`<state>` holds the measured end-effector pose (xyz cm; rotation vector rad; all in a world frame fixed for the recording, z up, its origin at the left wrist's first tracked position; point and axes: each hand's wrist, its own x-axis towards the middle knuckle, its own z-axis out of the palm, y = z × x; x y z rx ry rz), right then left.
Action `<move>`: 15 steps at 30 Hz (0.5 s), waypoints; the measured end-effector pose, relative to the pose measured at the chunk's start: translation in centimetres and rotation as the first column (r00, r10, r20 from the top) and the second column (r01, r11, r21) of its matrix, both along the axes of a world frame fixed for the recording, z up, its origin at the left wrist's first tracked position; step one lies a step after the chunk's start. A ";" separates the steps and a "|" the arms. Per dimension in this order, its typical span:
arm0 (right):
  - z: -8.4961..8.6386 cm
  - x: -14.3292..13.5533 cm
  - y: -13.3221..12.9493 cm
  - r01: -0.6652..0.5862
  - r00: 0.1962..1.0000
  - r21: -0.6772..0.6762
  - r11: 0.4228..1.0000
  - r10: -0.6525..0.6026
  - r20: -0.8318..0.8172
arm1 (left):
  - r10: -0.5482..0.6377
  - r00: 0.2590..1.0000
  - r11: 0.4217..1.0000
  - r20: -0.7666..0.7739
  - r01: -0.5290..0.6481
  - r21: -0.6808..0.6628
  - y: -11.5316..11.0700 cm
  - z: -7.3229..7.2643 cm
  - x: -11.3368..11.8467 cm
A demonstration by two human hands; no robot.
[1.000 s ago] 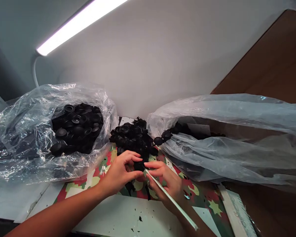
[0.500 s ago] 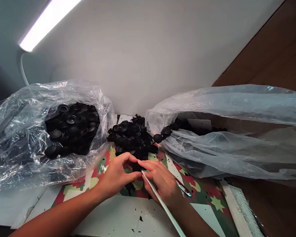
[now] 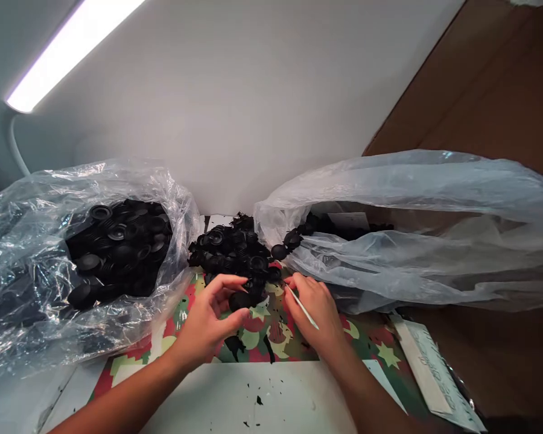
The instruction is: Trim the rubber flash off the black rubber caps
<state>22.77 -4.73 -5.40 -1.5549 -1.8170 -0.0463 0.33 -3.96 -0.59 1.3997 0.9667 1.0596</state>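
Observation:
My left hand (image 3: 210,319) curls its thumb and fingers around a round, dark black piece (image 3: 239,301), which looks like a ribbed rubber cap. Just beyond it lies a heap of similar black ribbed pieces (image 3: 226,250). My right hand (image 3: 314,307) is closed on a thin white stick-like tool (image 3: 304,310); its tip is hidden at the fingertips. The two hands are apart. Between them and the white board are black scraps (image 3: 235,346) on a patterned red and green sheet (image 3: 251,340).
At left, a clear plastic bag (image 3: 22,211) lies open with many black pieces (image 3: 122,253) inside. Another clear bag (image 3: 416,175) opens from the right, before brown cardboard (image 3: 493,78). A white board (image 3: 226,398) with crumbs lies in front. A lamp (image 3: 72,57) shines at upper left.
My hands, together at a small black piece before, have parted; the right hand has moved right with the white tool, which now points differently. A thin black scrap now shows on the sheet.

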 end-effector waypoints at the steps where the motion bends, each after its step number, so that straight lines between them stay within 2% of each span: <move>1: 0.3 0.1 0.1 0.001 0.999 0.009 1.000 0.000 -0.037 | -0.008 1.000 1.000 0.006 0.008 -0.004 0.2 -0.1 0.0; 4: 1.5 -0.6 -0.3 -0.083 0.967 0.054 0.995 0.094 -0.235 | -0.006 1.000 0.998 0.007 0.007 -0.058 0.6 -0.3 0.0; 7: 2.5 -1.8 -1.1 -0.204 0.876 0.101 0.974 0.228 -0.424 | -0.010 1.000 0.992 0.006 0.011 -0.129 0.5 -0.2 0.1; 11: 3.2 -2.9 -2.0 -0.327 0.776 0.115 0.938 0.336 -0.534 | -0.053 0.999 0.988 0.007 0.054 -0.146 0.6 0.3 -0.2; 15: 3.2 -3.5 -2.6 -0.413 0.731 0.077 0.907 0.381 -0.566 | -0.055 0.997 0.992 -0.051 0.049 -0.119 0.9 0.3 -0.7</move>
